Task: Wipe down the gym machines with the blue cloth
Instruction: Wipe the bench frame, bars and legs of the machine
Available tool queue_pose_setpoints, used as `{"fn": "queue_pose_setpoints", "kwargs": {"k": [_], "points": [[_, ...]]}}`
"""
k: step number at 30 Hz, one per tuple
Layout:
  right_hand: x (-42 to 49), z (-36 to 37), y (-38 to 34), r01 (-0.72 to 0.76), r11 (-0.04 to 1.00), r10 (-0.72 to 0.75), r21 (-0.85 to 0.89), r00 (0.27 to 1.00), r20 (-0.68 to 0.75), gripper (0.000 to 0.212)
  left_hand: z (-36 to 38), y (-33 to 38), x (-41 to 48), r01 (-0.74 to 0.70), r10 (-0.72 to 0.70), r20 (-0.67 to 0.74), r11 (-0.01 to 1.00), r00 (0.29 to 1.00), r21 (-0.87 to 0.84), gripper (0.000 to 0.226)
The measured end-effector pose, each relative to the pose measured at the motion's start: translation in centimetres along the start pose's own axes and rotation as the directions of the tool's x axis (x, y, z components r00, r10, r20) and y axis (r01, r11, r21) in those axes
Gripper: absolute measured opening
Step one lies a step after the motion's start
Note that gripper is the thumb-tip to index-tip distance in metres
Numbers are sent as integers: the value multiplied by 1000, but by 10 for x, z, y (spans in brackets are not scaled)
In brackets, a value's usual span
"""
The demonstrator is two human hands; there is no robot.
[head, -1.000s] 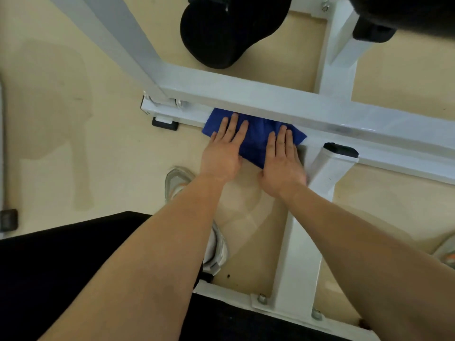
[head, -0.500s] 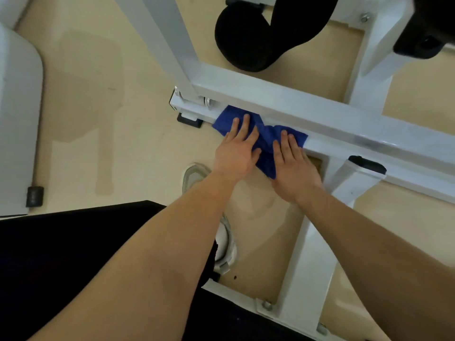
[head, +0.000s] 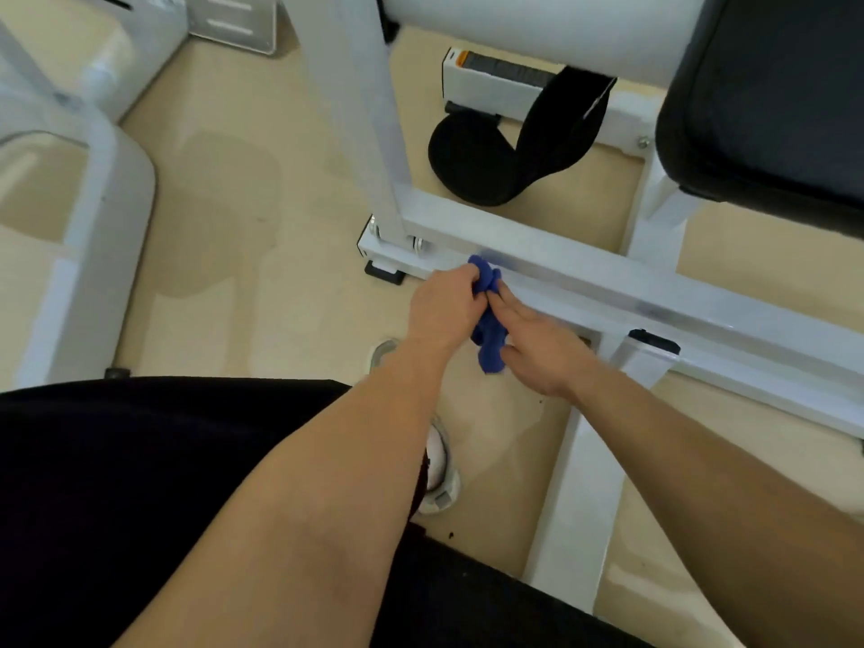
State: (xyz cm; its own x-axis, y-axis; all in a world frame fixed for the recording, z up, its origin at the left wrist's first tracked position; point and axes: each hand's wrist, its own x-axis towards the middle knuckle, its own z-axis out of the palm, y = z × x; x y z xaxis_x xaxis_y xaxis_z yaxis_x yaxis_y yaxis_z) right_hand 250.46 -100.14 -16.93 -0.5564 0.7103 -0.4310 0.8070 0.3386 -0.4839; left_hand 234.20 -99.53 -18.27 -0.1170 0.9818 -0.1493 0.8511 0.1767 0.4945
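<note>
Blue cloth (head: 486, 332) bunched at white bar's (head: 608, 285) near side | left hand (head: 442, 304) grips it, fingers curled | right hand (head: 537, 350) touches it, fingers straight

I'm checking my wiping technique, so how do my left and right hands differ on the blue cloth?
The left hand curls its fingers around the bunched blue cloth; the right hand has straighter fingers laid against it. The left hand holds the cloth's upper end by the white frame bar; the right hand lies along its hanging lower part. Both touch the cloth.
</note>
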Motion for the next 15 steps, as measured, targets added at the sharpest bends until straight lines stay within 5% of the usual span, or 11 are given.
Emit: {"fn": "queue_pose_setpoints", "kwargs": {"k": [7,15], "points": [[19,-55,-107,119,991,-123,-55,990,-65,64,-131,-31,-15,142,-143,-37,990,989,-25,22],[57,-39,-135,20,980,-13,-196,999,38,56,-115,-122,-9,377,-394,-82,911,915,-168,15]]}}
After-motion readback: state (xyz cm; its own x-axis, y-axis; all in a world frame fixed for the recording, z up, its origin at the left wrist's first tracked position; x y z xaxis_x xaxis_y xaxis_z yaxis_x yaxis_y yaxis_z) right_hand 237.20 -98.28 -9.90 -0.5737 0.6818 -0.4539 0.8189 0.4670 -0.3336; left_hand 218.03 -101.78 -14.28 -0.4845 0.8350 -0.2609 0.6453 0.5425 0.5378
